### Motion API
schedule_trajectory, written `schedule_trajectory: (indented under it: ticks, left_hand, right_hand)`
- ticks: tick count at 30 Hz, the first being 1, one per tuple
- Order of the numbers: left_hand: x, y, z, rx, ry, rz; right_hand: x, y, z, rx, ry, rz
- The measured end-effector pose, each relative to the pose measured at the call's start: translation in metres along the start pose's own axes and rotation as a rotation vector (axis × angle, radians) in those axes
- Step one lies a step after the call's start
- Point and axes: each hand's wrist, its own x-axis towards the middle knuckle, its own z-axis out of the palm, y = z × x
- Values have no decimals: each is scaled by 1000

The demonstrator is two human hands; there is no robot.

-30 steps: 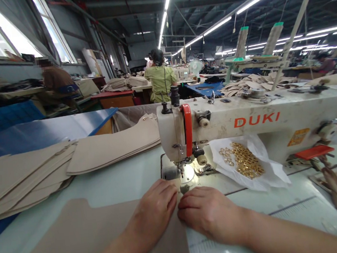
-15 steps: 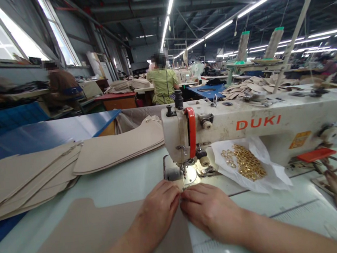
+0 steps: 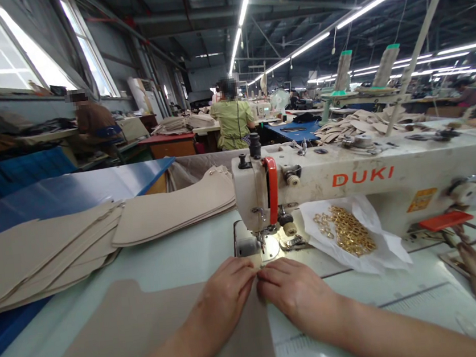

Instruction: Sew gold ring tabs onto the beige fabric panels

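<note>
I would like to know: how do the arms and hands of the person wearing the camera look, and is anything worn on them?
The left hand and right hand are both ungloved, with no ring, watch or bracelet visible. The left forearm and right forearm are bare as far as they show; no sleeve is in view.

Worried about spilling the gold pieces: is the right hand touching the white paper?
Apart: the head view shows a gap between right hand and white paper.
</note>
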Motion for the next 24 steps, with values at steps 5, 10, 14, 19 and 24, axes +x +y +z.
schedule_trajectory:
  ticks: [5,10,14,19,24]
  left_hand:
    - [5,-2,1,-10,28,30]
    - [19,-10,10,-19,34,38]
    - [27,-19,17,-11,14,19]
    - [31,-25,20,-13,8,8]
    - [34,-27,21,-31,-14,-28]
  right_hand:
    - [2,5,-2,-29,-15,-6]
    - [4,20,-8,-91,-51,-27]
    - [7,30,-7,-101,-59,-30]
    - [9,35,-4,-38,-62,31]
    - [9,37,-4,-4,-57,70]
